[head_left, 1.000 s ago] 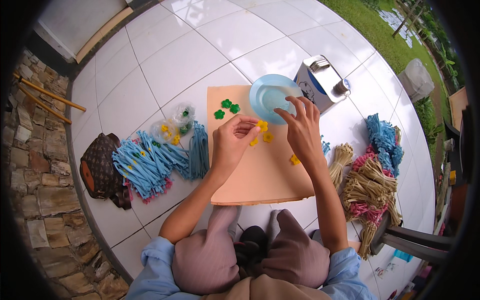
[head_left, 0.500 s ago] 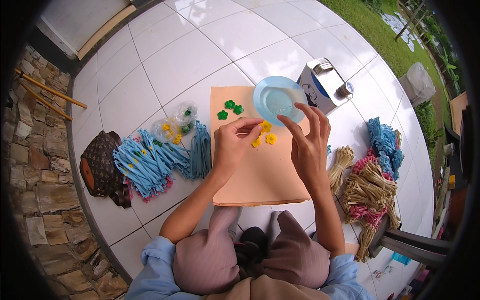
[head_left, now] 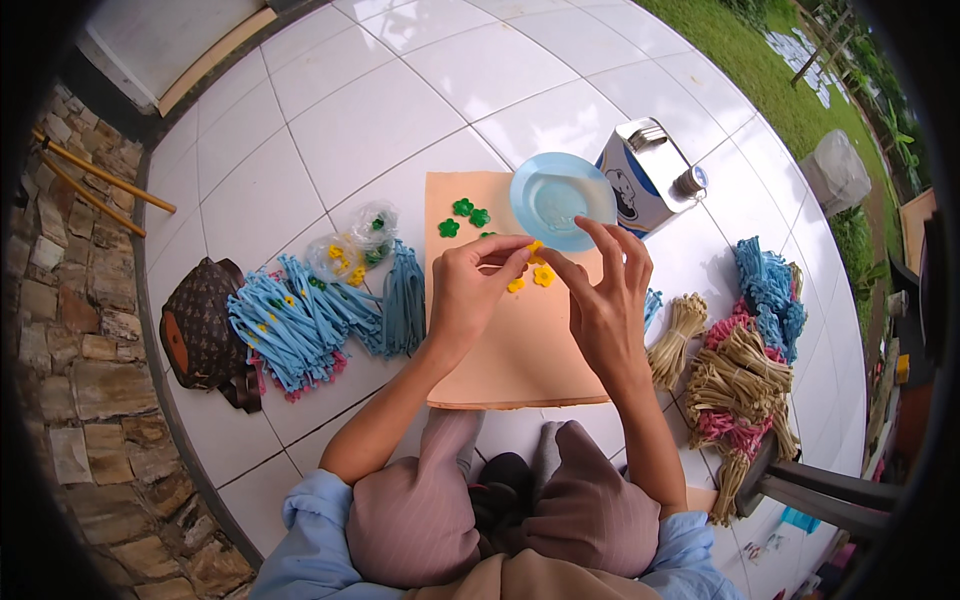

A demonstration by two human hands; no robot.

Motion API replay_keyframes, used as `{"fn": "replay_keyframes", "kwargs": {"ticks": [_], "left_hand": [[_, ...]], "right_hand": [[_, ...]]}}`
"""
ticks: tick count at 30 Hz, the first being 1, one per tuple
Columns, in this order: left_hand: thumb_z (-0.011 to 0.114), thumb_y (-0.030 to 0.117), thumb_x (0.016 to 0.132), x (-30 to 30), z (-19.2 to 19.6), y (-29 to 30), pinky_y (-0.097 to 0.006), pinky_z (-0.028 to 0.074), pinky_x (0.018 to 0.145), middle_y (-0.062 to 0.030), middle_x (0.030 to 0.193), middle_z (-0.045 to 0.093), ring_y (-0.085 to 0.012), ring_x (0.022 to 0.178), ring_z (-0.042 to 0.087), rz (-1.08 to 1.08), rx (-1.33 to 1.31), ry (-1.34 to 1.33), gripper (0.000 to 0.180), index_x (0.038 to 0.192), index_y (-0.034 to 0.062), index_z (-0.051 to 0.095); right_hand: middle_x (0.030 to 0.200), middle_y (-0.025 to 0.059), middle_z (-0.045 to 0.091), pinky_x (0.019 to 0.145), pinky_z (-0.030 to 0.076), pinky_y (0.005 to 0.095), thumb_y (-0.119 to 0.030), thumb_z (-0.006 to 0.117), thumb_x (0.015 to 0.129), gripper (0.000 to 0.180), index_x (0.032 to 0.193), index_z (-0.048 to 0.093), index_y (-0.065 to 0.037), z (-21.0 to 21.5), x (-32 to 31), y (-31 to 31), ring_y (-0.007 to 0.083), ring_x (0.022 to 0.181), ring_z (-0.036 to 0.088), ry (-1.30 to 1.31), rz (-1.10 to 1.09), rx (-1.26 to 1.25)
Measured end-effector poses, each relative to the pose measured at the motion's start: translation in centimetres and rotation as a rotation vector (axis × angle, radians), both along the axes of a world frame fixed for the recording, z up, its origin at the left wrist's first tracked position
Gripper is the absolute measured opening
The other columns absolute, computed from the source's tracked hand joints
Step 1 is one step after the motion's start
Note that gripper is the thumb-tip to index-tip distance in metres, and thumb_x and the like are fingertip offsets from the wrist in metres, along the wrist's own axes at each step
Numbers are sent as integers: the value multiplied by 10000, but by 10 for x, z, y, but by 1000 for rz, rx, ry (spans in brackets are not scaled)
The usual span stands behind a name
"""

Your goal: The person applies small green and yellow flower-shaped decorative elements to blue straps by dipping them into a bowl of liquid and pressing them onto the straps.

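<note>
My left hand (head_left: 474, 285) pinches a small yellow flower piece (head_left: 535, 248) between thumb and fingertips, raised over a peach-coloured board (head_left: 490, 365). My right hand (head_left: 610, 300) comes in from the right with its fingers apart; one fingertip is at the flower piece, perhaps touching it. Another yellow flower piece (head_left: 543, 275) lies on the board just beneath, with one more beside it, partly hidden by my left hand. Several green flower pieces (head_left: 463, 207) lie on the board's far left part. A light blue plate (head_left: 530, 190) rests at the far right corner, with something clear in it.
Blue corded bundles (head_left: 290, 325), clear bags (head_left: 335, 260) of flower pieces and a brown patterned bag (head_left: 205, 320) lie left. A metal can (head_left: 645, 175) stands beyond the plate. Beige bundles (head_left: 740, 385) and blue ones (head_left: 770, 290) lie right, near a dark chair-like frame (head_left: 830, 485).
My right hand has moved left and slightly down, bringing a fingertip to the yellow flower piece in my left hand. That piece now appears turned more edge-on.
</note>
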State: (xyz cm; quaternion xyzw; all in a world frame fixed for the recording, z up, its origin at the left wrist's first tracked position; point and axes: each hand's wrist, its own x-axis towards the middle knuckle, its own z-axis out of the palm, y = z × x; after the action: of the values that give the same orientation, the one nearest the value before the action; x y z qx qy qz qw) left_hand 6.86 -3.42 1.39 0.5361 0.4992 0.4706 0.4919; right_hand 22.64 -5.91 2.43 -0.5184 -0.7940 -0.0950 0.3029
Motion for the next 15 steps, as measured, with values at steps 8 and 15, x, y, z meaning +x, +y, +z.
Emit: {"fn": "replay_keyframes", "kwargs": {"ticks": [8, 15], "left_hand": [[617, 33, 806, -30, -8, 1, -225, 512, 678, -76, 826, 670, -110, 721, 638, -57, -2, 222, 150, 948, -2, 649], [646, 5, 754, -32, -12, -5, -234, 515, 618, -82, 735, 655, -130, 662, 639, 17, 58, 503, 74, 819, -15, 615]], "right_hand": [[1043, 109, 520, 895, 385, 372, 33, 533, 784, 328, 1097, 489, -54, 6, 33, -10, 270, 1025, 467, 443, -26, -380], [957, 109, 527, 848, 405, 351, 18, 578, 755, 389, 1112, 432, -28, -6, 40, -22, 244, 931, 492, 458, -6, -679]]}}
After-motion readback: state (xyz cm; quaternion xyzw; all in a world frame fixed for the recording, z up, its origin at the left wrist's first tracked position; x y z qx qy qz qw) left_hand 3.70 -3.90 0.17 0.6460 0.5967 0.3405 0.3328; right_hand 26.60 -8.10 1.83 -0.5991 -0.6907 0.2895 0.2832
